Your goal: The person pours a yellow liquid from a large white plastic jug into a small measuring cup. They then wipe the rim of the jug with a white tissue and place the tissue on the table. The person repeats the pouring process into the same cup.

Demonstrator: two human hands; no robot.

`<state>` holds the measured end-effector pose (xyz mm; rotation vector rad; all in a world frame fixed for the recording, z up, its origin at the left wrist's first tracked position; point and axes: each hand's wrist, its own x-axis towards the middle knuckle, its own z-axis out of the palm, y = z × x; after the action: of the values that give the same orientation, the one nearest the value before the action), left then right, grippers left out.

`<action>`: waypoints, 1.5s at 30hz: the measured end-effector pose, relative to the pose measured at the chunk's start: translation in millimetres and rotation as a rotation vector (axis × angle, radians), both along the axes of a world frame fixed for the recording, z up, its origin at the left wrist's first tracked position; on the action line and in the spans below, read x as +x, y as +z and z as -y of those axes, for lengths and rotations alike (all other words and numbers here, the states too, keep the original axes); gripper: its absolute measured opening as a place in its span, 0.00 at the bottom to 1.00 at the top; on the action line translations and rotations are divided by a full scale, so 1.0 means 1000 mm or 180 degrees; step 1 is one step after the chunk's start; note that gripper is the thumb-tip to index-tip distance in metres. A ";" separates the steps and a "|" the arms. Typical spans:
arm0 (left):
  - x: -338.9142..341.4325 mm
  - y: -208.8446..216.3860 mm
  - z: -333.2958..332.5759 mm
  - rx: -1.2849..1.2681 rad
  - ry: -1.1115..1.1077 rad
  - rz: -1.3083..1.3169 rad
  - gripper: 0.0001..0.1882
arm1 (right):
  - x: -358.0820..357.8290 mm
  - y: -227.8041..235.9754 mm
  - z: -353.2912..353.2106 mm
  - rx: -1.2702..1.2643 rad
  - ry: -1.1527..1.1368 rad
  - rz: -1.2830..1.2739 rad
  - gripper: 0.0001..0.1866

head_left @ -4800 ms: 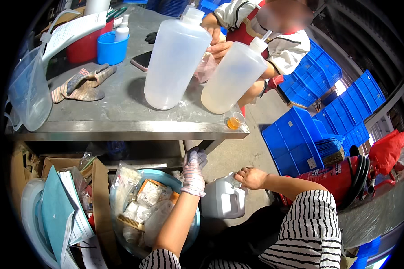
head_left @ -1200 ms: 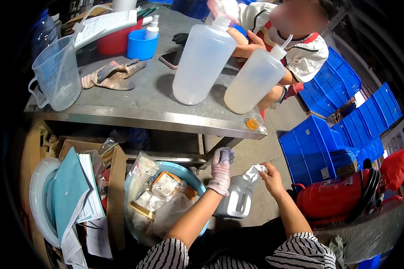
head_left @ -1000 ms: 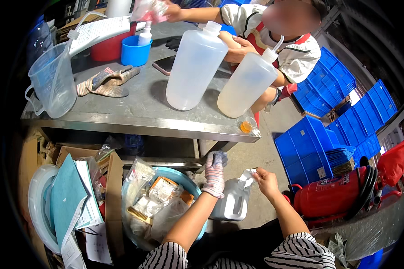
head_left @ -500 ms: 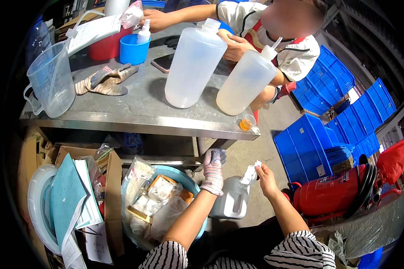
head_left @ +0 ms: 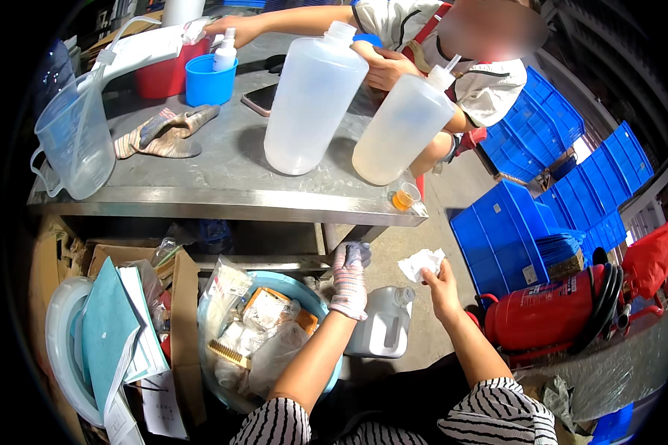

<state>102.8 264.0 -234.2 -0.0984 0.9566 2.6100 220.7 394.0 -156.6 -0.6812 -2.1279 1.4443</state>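
My right hand (head_left: 442,289), bare, pinches a crumpled white tissue (head_left: 421,264) to the right of and above a translucent plastic jug (head_left: 382,322). The jug stands on the floor with its handle toward me and its mouth at the upper right. My left hand (head_left: 349,280) wears a striped knit glove with grey fingertips. Its fingers are curled just left of the jug, near the table leg, and whatever they may hold is hidden. On the metal table (head_left: 223,199) stand two large translucent bottles, one upright (head_left: 312,104) and one with a spout (head_left: 401,130).
Across the table a person (head_left: 482,81) reaches left toward a red bucket (head_left: 172,74). A small cup of orange liquid (head_left: 406,196) sits at the table corner. A blue tub (head_left: 319,297) of waste is left of the jug; a red fire extinguisher (head_left: 549,311) lies right.
The tissue has come away from the jug's mouth, up and slightly right, with my right hand. My left hand has barely moved. The other person's reaching hand has shifted slightly left.
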 end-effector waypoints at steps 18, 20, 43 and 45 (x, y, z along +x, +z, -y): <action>-0.005 -0.003 0.006 0.0041 0.0059 0.0346 0.16 | -0.006 0.001 0.009 -0.0633 0.0082 0.0707 0.13; -0.002 0.005 0.004 -0.0081 -0.0027 0.0189 0.14 | -0.002 -0.009 -0.006 -0.0681 -0.0162 0.0595 0.14; 0.017 -0.006 0.004 0.0132 -0.0697 0.0456 0.19 | 0.363 0.218 -0.061 0.3932 -0.3756 0.0374 0.16; 0.017 -0.007 0.003 0.0290 -0.0718 0.0244 0.20 | 0.468 0.229 -0.080 0.4229 -0.4513 0.0493 0.27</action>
<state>120.1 261.1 -241.3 -0.0628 0.7732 2.4194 688.4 473.6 72.6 -1.2061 -1.4249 -0.7172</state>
